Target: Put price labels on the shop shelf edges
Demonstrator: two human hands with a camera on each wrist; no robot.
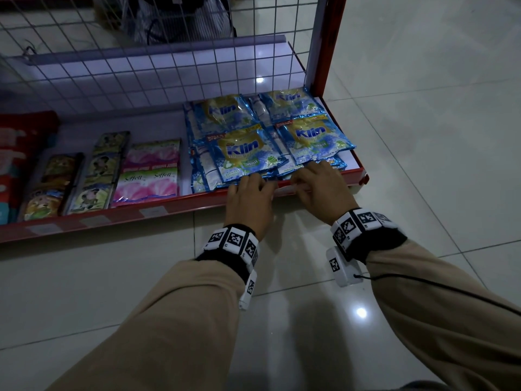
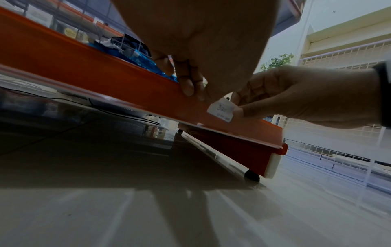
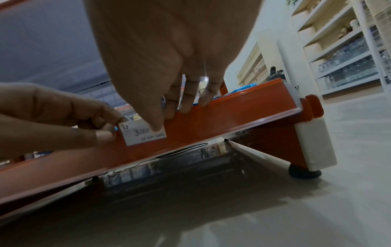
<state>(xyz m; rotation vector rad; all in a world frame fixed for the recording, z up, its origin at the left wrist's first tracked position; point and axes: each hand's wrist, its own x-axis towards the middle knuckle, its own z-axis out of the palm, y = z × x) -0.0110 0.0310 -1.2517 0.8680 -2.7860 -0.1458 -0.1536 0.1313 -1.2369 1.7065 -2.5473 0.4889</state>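
A small white handwritten price label [image 3: 143, 134] reading 3.000 lies against the red front edge of the bottom shelf [image 3: 232, 117], near its right end. My left hand [image 3: 105, 132] pinches the label's left end. My right hand [image 3: 167, 117] presses its thumb on the label's upper right part, its fingers hooked over the top of the edge. In the left wrist view the label [image 2: 221, 111] sits between my left hand [image 2: 198, 90] and my right hand [image 2: 239, 108]. From the head view, my left hand [image 1: 253, 184] and right hand [image 1: 307, 179] cover most of the label.
Blue Klin sachets [image 1: 245, 153] lie on the shelf just behind my hands, pink sachets [image 1: 149, 176] and other packs further left. Other labels [image 1: 152, 212] sit in the red shelf edge [image 1: 197, 203] to the left. A wire grid [image 1: 169, 66] backs the shelf. Glossy tiled floor [image 1: 423, 136] lies all around.
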